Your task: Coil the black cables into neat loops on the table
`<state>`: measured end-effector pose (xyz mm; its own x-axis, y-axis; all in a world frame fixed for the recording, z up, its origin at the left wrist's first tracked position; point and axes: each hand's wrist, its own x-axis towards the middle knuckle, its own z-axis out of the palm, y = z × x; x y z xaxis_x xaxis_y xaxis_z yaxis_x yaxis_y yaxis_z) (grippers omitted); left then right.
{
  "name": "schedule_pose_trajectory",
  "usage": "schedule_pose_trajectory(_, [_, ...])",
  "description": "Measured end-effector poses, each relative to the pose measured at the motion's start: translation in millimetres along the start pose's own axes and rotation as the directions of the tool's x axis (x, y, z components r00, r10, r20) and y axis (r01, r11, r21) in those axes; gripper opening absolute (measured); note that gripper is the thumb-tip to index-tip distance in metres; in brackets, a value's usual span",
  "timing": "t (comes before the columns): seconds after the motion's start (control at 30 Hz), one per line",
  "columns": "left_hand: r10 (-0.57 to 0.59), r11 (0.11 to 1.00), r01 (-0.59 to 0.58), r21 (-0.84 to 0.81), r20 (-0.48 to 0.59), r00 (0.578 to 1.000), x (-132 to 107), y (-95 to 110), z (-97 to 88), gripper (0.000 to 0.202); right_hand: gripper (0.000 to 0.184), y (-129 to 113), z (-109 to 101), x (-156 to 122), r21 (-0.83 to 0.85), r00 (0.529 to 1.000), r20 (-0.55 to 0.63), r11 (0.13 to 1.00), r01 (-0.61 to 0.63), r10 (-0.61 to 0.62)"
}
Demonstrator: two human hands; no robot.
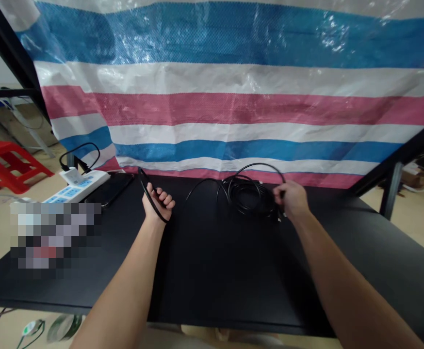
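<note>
My left hand (158, 203) is raised over the black table, its fingers wrapped round a loop of black cable (141, 178). Part of that loop crosses the palm and wrist. To the right, my right hand (294, 199) grips a stretch of black cable that arches up from a loose coil (250, 194) on the table. Small connector ends show at the coil's right side, just below my right fingers. A loose strand curves out of the coil to the left. Whether both hands hold the same cable, I cannot tell.
A white power strip (88, 184) with a plugged-in white adapter (73, 176) lies at the back left, beside a dark phone (112, 188). A blurred-out patch covers the left side. The striped plastic sheet (234, 109) hangs behind the table (212, 281). A red stool (10, 165) stands beyond.
</note>
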<state>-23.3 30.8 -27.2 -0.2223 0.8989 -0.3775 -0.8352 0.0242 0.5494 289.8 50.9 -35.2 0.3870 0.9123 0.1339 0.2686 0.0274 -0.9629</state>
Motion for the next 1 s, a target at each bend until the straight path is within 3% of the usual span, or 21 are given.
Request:
schedule_pose_trajectory(0.07, [0.015, 0.999, -0.015, -0.031, -0.002, 1.0, 0, 1, -0.3, 0.039, 0.032, 8, -16, -3, 0.375, 0.997, -0.043, 0.926, -0.049, 0.07])
schedule_pose_trajectory(0.17, [0.039, 0.995, -0.04, -0.094, -0.017, 0.999, -2, 3, 0.7, 0.041, 0.037, 18, -29, -11, 0.604, 0.996, -0.023, 0.795, -0.053, 0.084])
schedule_pose_trajectory(0.27, [0.051, 0.991, -0.055, -0.125, -0.035, 0.998, -6, 4, 4.1, 0.045, 0.034, 19, -29, -21, 0.651, 0.996, 0.061, 0.754, -0.085, 0.061])
schedule_pose_trajectory(0.4, [0.039, 0.993, -0.042, -0.109, -0.025, 0.999, -13, 1, 9.1, 0.046, 0.023, 7, -21, -35, 0.593, 0.968, 0.252, 0.79, -0.153, -0.002])
schedule_pose_trajectory(0.5, [0.031, 0.995, -0.029, -0.095, 0.013, 0.999, -17, 0, 11.3, 0.046, 0.018, -3, -22, -44, 0.588, 0.953, 0.292, 0.8, -0.116, -0.077])
schedule_pose_trajectory(0.63, [0.066, 0.992, -0.063, -0.112, 0.023, 0.998, -18, 4, 11.0, 0.046, 0.017, -5, -36, -47, 0.685, 0.985, 0.109, 0.728, 0.021, -0.132])
schedule_pose_trajectory(0.73, [0.113, 0.985, -0.114, -0.129, -0.018, 0.993, -14, 8, 8.9, 0.048, 0.029, -1, -46, -41, 0.725, 0.988, -0.048, 0.676, 0.134, -0.144])
schedule_pose_trajectory(0.8, [0.134, 0.983, -0.138, -0.121, -0.041, 0.99, -11, 8, 7.9, 0.048, 0.038, 3, -46, -37, 0.691, 0.98, -0.119, 0.696, 0.197, -0.16])
schedule_pose_trajectory(0.9, [0.138, 0.987, -0.141, -0.077, -0.049, 0.989, -10, 2, 9.6, 0.048, 0.049, 10, -33, -33, 0.51, 0.941, -0.245, 0.795, 0.329, -0.232])
schedule_pose_trajectory(1.0, [0.117, 0.993, -0.117, -0.012, -0.04, 0.992, -15, -8, 14.8, 0.048, 0.062, 15, -13, -34, 0.17, 0.885, -0.343, 0.906, 0.387, -0.314])
